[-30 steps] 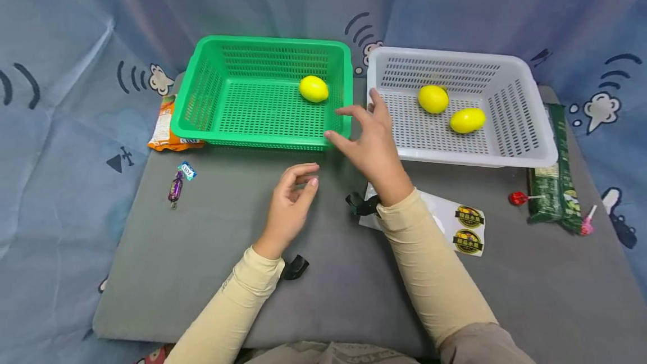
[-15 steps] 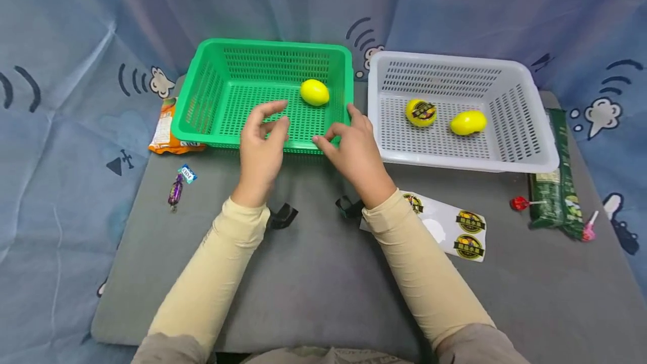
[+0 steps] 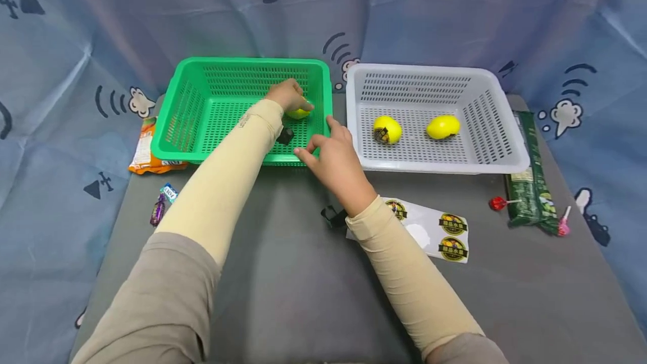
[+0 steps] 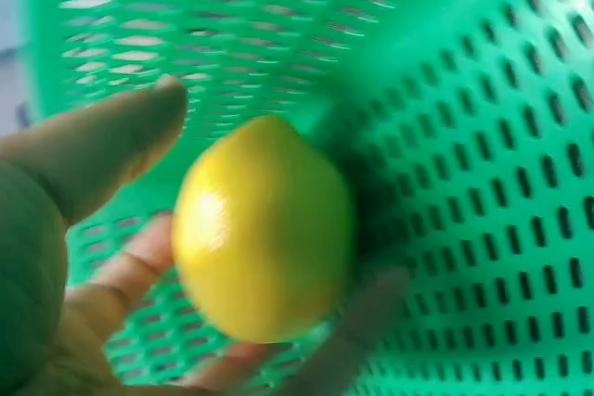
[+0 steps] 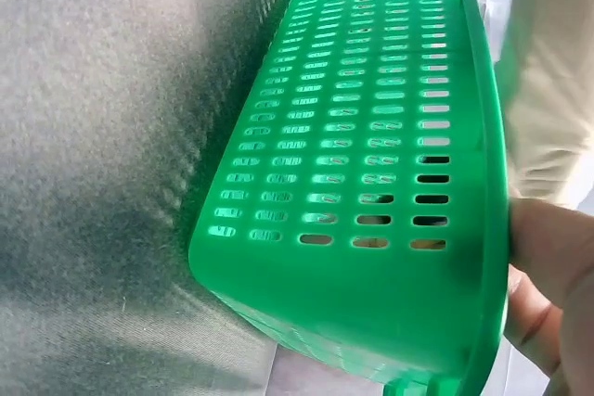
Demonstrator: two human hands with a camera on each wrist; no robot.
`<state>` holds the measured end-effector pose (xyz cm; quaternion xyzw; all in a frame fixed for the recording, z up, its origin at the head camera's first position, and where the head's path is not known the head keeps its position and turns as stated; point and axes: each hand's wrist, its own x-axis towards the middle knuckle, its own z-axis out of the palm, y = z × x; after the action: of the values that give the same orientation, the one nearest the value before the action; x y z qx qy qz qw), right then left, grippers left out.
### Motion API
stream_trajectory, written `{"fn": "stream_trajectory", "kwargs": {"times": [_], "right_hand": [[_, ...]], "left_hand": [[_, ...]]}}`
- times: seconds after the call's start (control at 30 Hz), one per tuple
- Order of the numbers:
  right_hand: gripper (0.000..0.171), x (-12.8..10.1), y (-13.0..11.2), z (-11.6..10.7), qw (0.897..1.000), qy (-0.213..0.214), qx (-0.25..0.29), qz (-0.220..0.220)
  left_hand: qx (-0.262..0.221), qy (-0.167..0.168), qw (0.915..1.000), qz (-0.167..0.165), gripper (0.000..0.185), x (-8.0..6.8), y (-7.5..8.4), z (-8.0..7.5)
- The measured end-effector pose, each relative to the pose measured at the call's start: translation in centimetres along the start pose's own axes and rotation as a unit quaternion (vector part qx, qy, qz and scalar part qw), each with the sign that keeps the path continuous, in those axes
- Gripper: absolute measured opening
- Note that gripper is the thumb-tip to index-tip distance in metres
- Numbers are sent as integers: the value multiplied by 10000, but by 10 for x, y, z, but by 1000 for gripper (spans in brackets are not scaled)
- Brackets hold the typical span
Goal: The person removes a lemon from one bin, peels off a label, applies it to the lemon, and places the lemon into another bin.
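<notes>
Inside the green basket (image 3: 227, 89), my left hand (image 3: 288, 96) reaches over a yellow lemon (image 3: 298, 113) near the right end. The left wrist view shows the lemon (image 4: 264, 229) with my fingers spread around it and the thumb (image 4: 111, 141) apart from it. At the basket's front right corner is my right hand (image 3: 336, 164), fingers bent loosely; in the right wrist view they lie right by the rim (image 5: 497, 183), holding nothing. In the white basket (image 3: 434, 166) sit a lemon with a dark round sticker (image 3: 387, 129) and another lemon (image 3: 443, 126).
A sheet of round black-and-gold stickers (image 3: 429, 235) lies under my right forearm. Candies (image 3: 158, 209) and an orange snack bag (image 3: 146, 150) lie at left. At right are a green packet (image 3: 525, 184), a red lollipop (image 3: 497, 203) and a pink lollipop (image 3: 563, 223).
My left hand has moved forward into the green basket, onto the lemon. The right hand has drawn from the white basket to the green one's corner. One lemon in the white basket rolled, showing its sticker.
</notes>
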<state>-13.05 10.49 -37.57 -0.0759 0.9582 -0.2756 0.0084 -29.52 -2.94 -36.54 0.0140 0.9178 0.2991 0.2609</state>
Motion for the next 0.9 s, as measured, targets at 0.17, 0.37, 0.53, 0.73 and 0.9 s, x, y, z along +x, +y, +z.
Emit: {"fn": "stream_trajectory", "kwargs": {"times": [0.17,0.37,0.53,0.73,0.9], "right_hand": [[32,1,-3,4,9997,157,-104,-158],[32,1,1,4,9999,107,-78,-104],[32,-3,5,2,9999,118,-17,-35],[32,-4,5,2,9999,139,6,-28],[34,-2,3,3,9999,137,47,-74]], "left_hand": [[-472,521,9971,294,45,12,-14,13],[-653,974,9879,1013,47,1,-17,3],[-1336,1191,9676,1780,45,-72,-22,-9],[-2193,1211,9329,2588,41,-189,-64,28],[-1958,989,9469,2351,43,-229,-90,97]]}}
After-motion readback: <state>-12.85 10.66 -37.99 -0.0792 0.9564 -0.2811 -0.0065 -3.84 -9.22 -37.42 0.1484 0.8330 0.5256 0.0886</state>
